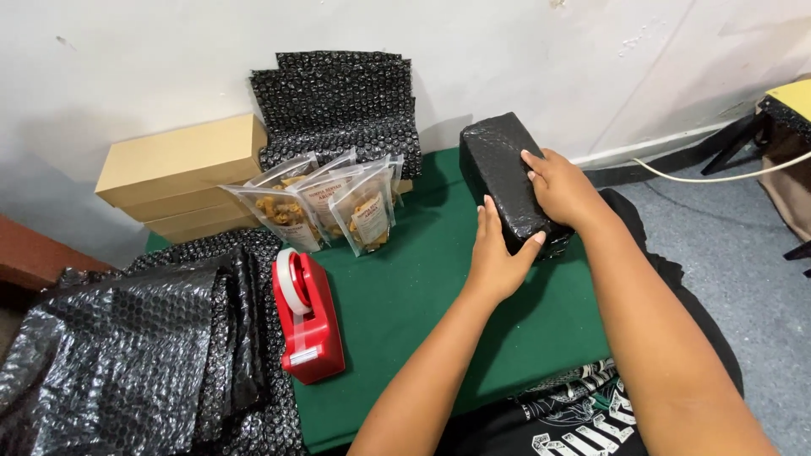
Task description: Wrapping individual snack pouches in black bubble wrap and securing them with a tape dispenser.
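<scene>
Both hands on the black bubble-wrapped box (505,173), sitting at far right of the green table cloth (405,295) near the wall. Left hand (494,257) presses flat on its near side, fingers open, not clenched; right hand (562,187) lies over the top w/ thumb down the near end. Best to keep wrap taut & press seams flat. Red tape dispenser (308,317) sits to the left, apart from both hands.

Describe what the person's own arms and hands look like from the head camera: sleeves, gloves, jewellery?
Both forearms are bare, with no sleeves in view. The left hand and right hand wear no gloves, and no rings, watch or bracelets show. Fingernails look short and unpainted. A black garment with white print shows at the bottom edge.
</scene>
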